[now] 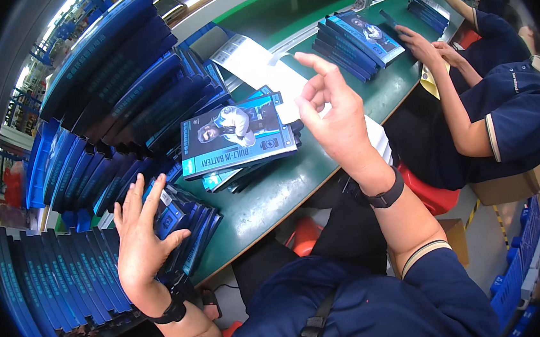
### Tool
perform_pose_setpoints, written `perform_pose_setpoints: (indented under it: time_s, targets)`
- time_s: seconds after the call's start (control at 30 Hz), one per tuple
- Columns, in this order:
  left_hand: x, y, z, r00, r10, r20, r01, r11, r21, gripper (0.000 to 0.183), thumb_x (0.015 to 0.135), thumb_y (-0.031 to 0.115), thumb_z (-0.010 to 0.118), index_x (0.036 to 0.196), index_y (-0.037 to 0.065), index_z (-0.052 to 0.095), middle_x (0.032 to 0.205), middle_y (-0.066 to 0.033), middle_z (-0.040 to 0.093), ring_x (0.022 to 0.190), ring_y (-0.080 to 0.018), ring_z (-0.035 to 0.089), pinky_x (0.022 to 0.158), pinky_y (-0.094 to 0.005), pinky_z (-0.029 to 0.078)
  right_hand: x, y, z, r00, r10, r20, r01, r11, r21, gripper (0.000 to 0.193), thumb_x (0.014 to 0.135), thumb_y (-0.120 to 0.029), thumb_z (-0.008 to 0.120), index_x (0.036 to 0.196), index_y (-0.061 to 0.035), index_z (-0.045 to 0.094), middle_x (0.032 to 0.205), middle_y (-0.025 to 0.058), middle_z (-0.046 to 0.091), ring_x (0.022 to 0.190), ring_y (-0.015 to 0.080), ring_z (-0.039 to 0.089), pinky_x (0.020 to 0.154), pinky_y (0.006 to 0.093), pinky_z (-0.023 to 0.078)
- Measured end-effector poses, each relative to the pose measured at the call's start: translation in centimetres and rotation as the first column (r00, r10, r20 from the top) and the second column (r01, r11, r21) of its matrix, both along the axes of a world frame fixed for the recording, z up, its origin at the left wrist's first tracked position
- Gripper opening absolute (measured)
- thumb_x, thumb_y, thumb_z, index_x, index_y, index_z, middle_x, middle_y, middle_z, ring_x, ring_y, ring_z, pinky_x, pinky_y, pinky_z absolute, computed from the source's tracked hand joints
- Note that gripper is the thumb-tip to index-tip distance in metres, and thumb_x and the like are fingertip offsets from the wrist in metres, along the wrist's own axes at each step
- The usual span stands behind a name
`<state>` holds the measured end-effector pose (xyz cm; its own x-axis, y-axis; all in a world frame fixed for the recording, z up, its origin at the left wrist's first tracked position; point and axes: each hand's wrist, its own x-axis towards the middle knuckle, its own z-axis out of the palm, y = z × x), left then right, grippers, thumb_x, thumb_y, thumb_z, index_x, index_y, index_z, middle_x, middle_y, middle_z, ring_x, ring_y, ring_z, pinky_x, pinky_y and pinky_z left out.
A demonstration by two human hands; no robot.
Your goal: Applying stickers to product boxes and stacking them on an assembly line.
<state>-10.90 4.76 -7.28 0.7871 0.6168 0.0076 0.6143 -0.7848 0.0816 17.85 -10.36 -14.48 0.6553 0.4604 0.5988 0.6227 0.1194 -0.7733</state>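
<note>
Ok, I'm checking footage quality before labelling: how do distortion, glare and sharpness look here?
Head view: straight edges bend toward a dark round rim; soft glare lies on the green tabletop; the white label strip washes out toward the right hand; print on the front blue box stays fairly crisp, while the far upper-right background looks softer.

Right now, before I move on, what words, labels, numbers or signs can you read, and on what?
Topmost flat box: large title, legible, wording withheld; finer print too small to read.
Standing boxes at lower left: light-blue spine lettering, too small to read.
White paper strip: faint print, unreadable.
Co-worker's dark-blue shirt: small pale lettering, too small to read surely.
</note>
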Motion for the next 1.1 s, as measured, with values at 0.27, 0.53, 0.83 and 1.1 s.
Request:
perform_pose_setpoints:
  time_s: [0.27, 0.53, 0.83, 1.1]
  targets:
    - [8.9, -2.6, 0.2, 0.874, -0.369, 0.316, 0.351, 0.929, 0.114, 0.075, 0.068, 0.030, 0.085, 0.137, 0.015, 0.059, 0.146, -0.0168, 0.050, 0.131, -0.0382, 0.049, 0.115, -0.0521, 0.031, -0.5, 0.0, 0.0, 0.999, -0.035, 0.034, 0.036, 0.998, -0.041, 0.059, 0.079, 0.011, 0.064, 0.134, -0.0101, 0.057, 0.080, 0.0035, 0.056, 0.060, 0.0086, 0.055, 0.058, 0.0249, 0.049]
    - [13.8, -0.5, -2.5, 0.799, -0.522, 0.298, 0.556, 0.831, -0.034, 0.083, 0.066, 0.048, 0.085, 0.141, 0.029, 0.056, 0.153, -0.0210, 0.040, 0.143, -0.0403, 0.035, 0.119, -0.0597, 0.017, -0.6, 0.2, 0.2, 1.000, -0.007, 0.023, 0.009, 0.998, -0.067, 0.056, 0.079, 0.010, 0.065, 0.131, -0.0087, 0.058, 0.081, 0.0025, 0.057, 0.063, 0.0072, 0.056, 0.061, 0.0240, 0.049]
    - [14.0, -0.3, -2.9, 0.756, -0.527, 0.387, 0.603, 0.791, -0.102, 0.059, 0.062, 0.026, 0.090, 0.119, 0.029, 0.075, 0.146, -0.0170, 0.049, 0.135, -0.0364, 0.043, 0.114, -0.0479, 0.028, 0.1, -0.7, -0.4, 0.992, -0.090, 0.092, 0.107, 0.973, -0.204, 0.056, 0.085, -0.004, 0.070, 0.138, -0.0096, 0.052, 0.081, 0.0061, 0.058, 0.063, 0.0133, 0.057, 0.063, 0.0289, 0.050]
    - [12.6, -4.0, -1.6, 0.700, -0.466, 0.542, 0.541, 0.841, 0.024, 0.060, 0.058, 0.032, 0.089, 0.116, 0.026, 0.077, 0.147, -0.0194, 0.048, 0.134, -0.0379, 0.045, 0.112, -0.0479, 0.031, -1.8, -1.2, 1.1, 0.851, 0.318, -0.418, -0.222, 0.939, 0.261, 0.056, 0.096, -0.005, 0.060, 0.147, -0.0039, 0.034, 0.077, 0.0012, 0.058, 0.072, 0.0050, 0.057, 0.070, 0.0210, 0.048]
